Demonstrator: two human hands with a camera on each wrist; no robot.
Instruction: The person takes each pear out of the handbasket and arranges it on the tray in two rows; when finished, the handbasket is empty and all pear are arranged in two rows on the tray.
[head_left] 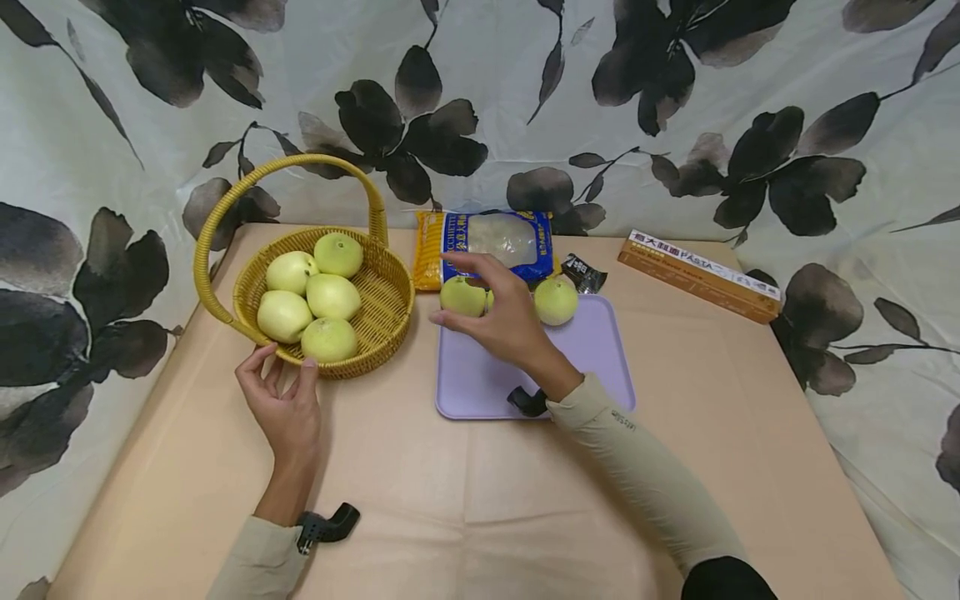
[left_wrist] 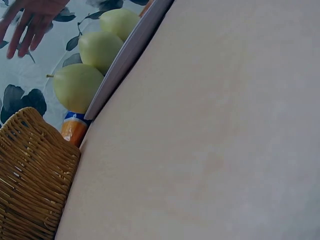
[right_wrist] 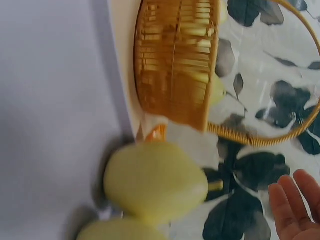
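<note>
At the near side of a yellow wicker basket (head_left: 382,333), my left hand (head_left: 281,408) has its fingertips against the outer wall, close to the foot of the handle. Several pale green pears (head_left: 333,297) lie inside the basket. My right hand (head_left: 495,312) is above a lilac tray (head_left: 480,383), thumb and fingers spread apart, holding nothing. Three pears (left_wrist: 78,87) stand in a row on the tray in the left wrist view. The right wrist view shows the right hand's fingers (right_wrist: 295,205) beside a pear (right_wrist: 155,181), apart from it. The left hand is outside its own wrist view.
Behind the tray lies a blue and yellow food packet (head_left: 502,237), with a small black packet (head_left: 583,273) to its right. A pasta box (head_left: 697,275) lies slanted at the back right. Floral cloth (head_left: 517,83) hangs behind the table (head_left: 420,500).
</note>
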